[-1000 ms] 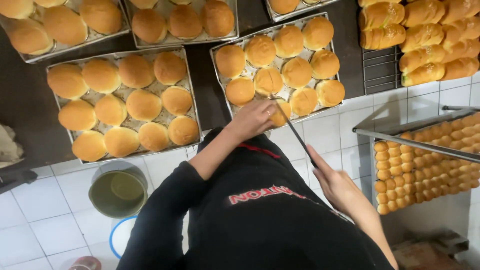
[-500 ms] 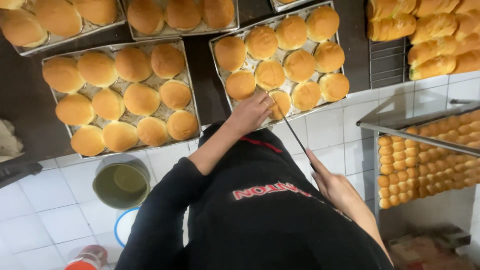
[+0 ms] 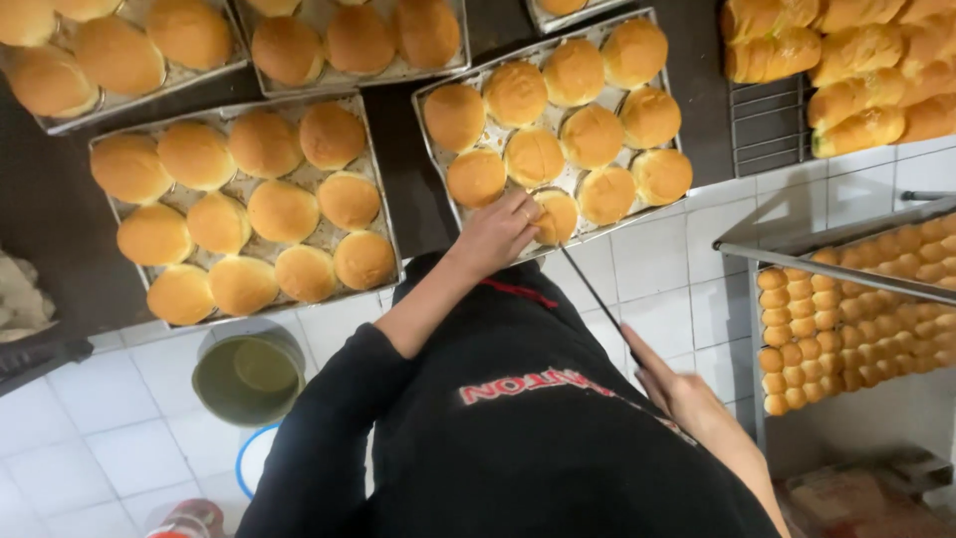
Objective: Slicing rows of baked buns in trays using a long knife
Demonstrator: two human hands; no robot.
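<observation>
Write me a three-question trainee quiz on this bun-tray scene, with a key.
1. True or false: the left hand rests on a bun at the near edge of the right tray.
2. The right hand holds: A) a thin dark blade, B) a cloth, C) a spoon.
3. Fill in: below the left tray, on the tiled floor, stands a round green ____.

Key: 1 true; 2 A; 3 bucket.

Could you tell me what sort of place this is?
Probably a commercial bakery: metal trays packed with round golden buns cover the dark worktop, and a rack of smaller rolls stands beside it.
</observation>
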